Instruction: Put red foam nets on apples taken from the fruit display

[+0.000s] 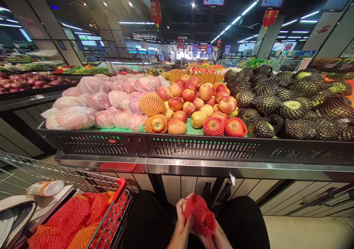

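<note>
Down at the bottom of the view, low against the dark lap, a red foam mesh fruit sleeve (199,216) with something round inside sits between both hands. Left hand (181,223) is curled around its near-left side, fingers closed on the netting. Right hand (218,238) comes in from below, mostly cut off by the frame edge, fingers pinching the lower lip of the same sleeve. Whether the fruit is fully seated in there, I cannot tell.

Risk from this hold, as I judge it: the sleeve is soft and stretchy, so a hard tug could tear the mesh, or the fruit could squeeze out of the open end and drop to the floor below the hands.

Just left of the grip stands a wire shopping cart with a red handle guard (116,204), packed with a loose heap of red and orange foam sleeves (72,219); a white plastic packet (45,187) lies beside them.

Up and ahead of the hands runs the black perforated display shelf (204,149). On it, straight above the grip, a pile of bare red-yellow apples (190,101), two front ones already in red sleeves (224,127). Left of those, pink fruit wrapped in clear plastic film (94,107); right, green fruit in black mesh sleeves (290,105).
</note>
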The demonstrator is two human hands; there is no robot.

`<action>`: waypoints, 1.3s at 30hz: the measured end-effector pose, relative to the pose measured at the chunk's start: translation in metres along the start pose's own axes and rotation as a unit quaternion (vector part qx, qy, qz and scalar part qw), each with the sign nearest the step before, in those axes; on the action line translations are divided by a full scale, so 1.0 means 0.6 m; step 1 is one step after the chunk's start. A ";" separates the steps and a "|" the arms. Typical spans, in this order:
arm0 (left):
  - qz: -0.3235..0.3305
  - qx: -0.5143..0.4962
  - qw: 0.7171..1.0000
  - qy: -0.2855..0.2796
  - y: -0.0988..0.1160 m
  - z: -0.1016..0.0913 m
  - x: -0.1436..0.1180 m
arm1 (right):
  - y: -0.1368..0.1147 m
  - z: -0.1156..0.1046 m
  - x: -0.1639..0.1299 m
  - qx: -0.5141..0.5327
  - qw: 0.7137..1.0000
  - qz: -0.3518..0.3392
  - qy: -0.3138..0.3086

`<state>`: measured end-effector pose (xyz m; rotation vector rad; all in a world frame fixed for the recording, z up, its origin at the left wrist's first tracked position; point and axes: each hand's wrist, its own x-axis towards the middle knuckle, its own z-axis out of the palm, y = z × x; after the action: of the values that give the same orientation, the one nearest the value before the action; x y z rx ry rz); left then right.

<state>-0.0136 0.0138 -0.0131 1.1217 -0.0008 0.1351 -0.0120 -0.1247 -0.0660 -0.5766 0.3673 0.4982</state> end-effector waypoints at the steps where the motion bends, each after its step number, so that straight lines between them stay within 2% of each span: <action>1: -0.005 -0.011 1.000 -0.004 0.004 0.001 0.002 | -0.005 0.005 -0.004 -0.006 1.000 -0.002 0.000; 7: -0.086 0.018 0.994 -0.063 0.041 -0.005 0.016 | -0.043 0.049 -0.033 -0.007 1.000 -0.016 0.000; 11: -0.108 -0.019 0.993 -0.040 0.051 -0.009 0.022 | -0.049 0.050 -0.039 -0.011 0.999 -0.028 0.013; 15: -0.185 -0.106 0.977 -0.005 0.048 -0.005 0.027 | -0.055 0.056 -0.041 -0.006 0.999 -0.028 0.019; 19: -0.207 -0.153 0.966 0.010 0.039 -0.003 0.024 | -0.073 0.075 -0.043 -0.090 0.994 -0.054 -0.010; 23: -0.217 -0.134 0.967 -0.020 0.035 -0.006 0.013 | -0.085 0.076 -0.041 -0.160 0.980 -0.119 0.003; 27: -0.220 -0.152 0.961 -0.073 0.022 -0.013 0.008 | -0.087 0.071 -0.039 -0.205 0.967 -0.151 0.018; 30: -0.198 -0.103 0.966 -0.130 0.005 -0.017 0.007 | -0.087 0.074 -0.039 -0.245 0.957 -0.158 0.004; 32: -0.185 -0.072 0.969 -0.147 -0.002 -0.016 0.004 | -0.089 0.077 -0.039 -0.246 0.958 -0.150 0.001; 34: -0.208 -0.061 0.963 -0.160 -0.003 -0.013 -0.001 | -0.091 0.081 -0.038 -0.226 0.964 -0.140 0.008; 36: -0.255 -0.058 0.953 -0.154 -0.001 -0.009 -0.006 | -0.093 0.083 -0.038 -0.196 0.972 -0.126 0.016; 39: -0.284 -0.076 0.953 -0.076 0.004 -0.005 -0.009 | -0.098 0.085 -0.041 -0.173 0.981 -0.090 0.007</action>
<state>-0.0193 0.0168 -0.0129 0.9375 0.1709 -0.4604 0.0091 -0.1456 0.0099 -0.9428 0.2380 0.3850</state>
